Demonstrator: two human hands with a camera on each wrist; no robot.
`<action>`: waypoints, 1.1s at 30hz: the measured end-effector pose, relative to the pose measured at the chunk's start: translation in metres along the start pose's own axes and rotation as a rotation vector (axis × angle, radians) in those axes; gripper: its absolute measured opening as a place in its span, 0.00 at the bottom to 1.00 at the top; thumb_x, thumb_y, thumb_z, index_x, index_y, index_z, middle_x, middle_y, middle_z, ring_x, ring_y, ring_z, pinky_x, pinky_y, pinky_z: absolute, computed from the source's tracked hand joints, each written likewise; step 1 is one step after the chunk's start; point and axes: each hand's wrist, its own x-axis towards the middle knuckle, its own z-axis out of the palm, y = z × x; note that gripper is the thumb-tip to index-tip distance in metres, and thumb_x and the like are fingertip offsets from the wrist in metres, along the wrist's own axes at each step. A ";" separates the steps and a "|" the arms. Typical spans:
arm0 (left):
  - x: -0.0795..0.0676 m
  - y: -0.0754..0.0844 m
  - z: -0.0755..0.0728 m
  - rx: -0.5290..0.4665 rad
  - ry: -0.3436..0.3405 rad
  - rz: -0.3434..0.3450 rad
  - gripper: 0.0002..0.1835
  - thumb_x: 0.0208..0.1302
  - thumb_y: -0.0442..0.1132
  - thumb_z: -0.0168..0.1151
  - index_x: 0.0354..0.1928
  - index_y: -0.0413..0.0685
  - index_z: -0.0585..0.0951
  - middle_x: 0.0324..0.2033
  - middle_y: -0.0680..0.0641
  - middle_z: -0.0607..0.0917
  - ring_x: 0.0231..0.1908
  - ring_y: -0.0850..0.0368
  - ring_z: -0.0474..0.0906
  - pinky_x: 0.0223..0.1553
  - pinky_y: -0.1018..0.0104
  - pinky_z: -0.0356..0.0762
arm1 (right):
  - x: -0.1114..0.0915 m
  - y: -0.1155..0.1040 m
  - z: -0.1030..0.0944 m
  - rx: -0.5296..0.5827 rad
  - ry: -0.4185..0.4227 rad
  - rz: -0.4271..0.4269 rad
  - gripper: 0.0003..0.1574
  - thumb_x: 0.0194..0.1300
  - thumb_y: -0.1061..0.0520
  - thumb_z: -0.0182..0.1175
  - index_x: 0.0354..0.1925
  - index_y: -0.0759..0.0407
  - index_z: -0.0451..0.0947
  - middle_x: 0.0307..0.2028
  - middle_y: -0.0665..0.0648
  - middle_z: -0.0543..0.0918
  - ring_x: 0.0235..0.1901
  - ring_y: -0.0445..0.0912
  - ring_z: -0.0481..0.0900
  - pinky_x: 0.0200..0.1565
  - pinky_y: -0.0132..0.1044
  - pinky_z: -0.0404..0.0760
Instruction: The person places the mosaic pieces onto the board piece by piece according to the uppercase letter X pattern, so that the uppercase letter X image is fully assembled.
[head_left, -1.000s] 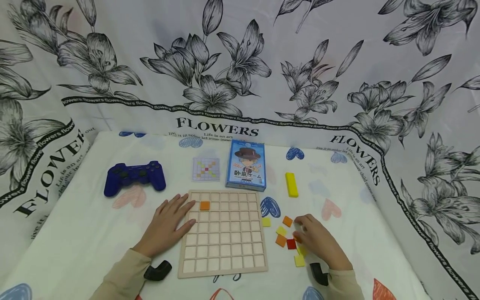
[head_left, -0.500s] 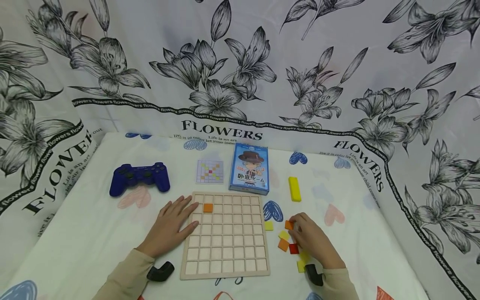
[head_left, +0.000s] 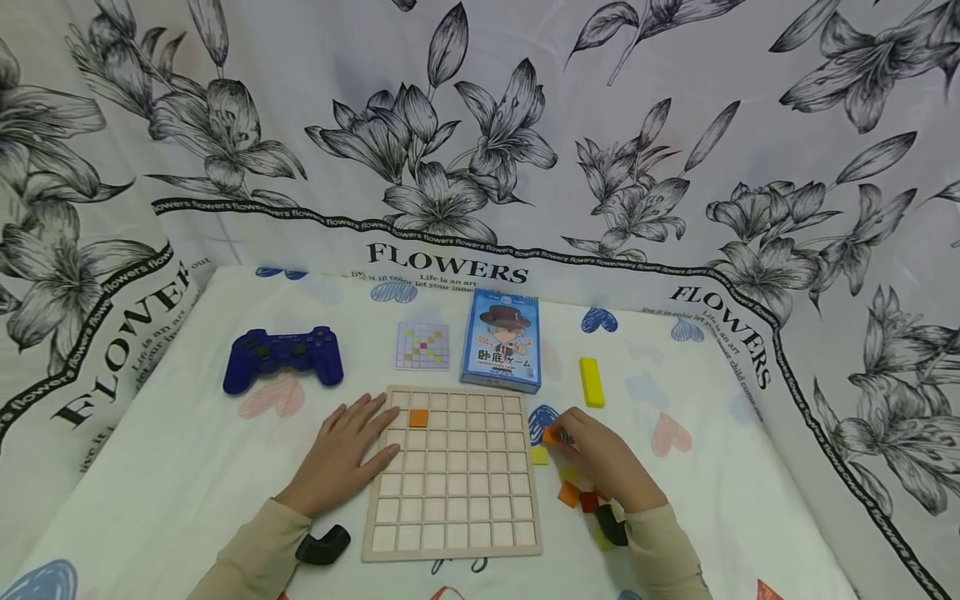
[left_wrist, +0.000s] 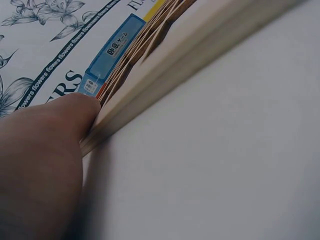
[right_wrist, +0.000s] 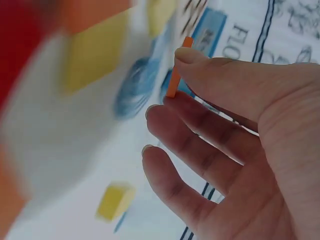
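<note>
Right hand (head_left: 600, 458) carried orange tile (right_wrist: 174, 81) leftward; wrist view alone shows palm (right_wrist: 250, 200).

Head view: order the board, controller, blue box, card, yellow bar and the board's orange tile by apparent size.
Board
Blue box, controller: too alike to rank
Card
Yellow bar
Orange tile

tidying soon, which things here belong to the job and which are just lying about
Likely in use: wooden grid board, inset orange tile, pinched orange tile in the right hand, loose tiles alongside, probably the coloured-grid card

Apparently lying about: blue controller, blue box, yellow block
</note>
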 end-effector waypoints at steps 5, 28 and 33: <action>-0.001 0.001 0.001 -0.004 0.003 0.003 0.32 0.68 0.59 0.53 0.69 0.55 0.67 0.70 0.45 0.63 0.71 0.43 0.53 0.69 0.42 0.46 | 0.022 -0.018 -0.001 -0.046 0.011 -0.149 0.10 0.62 0.56 0.66 0.42 0.49 0.77 0.38 0.42 0.78 0.34 0.35 0.74 0.41 0.31 0.81; 0.000 0.003 -0.001 0.014 -0.022 -0.008 0.32 0.68 0.60 0.51 0.70 0.57 0.66 0.71 0.46 0.62 0.72 0.44 0.52 0.70 0.43 0.44 | 0.062 -0.043 0.013 -0.049 -0.037 -0.274 0.10 0.62 0.54 0.65 0.44 0.51 0.81 0.40 0.45 0.82 0.38 0.38 0.77 0.47 0.32 0.81; 0.000 0.003 -0.004 0.012 -0.005 -0.006 0.32 0.68 0.59 0.52 0.70 0.55 0.67 0.70 0.45 0.63 0.71 0.43 0.53 0.70 0.42 0.46 | 0.065 -0.045 0.014 -0.067 -0.031 -0.296 0.10 0.63 0.54 0.64 0.44 0.52 0.82 0.40 0.46 0.82 0.40 0.39 0.78 0.49 0.32 0.81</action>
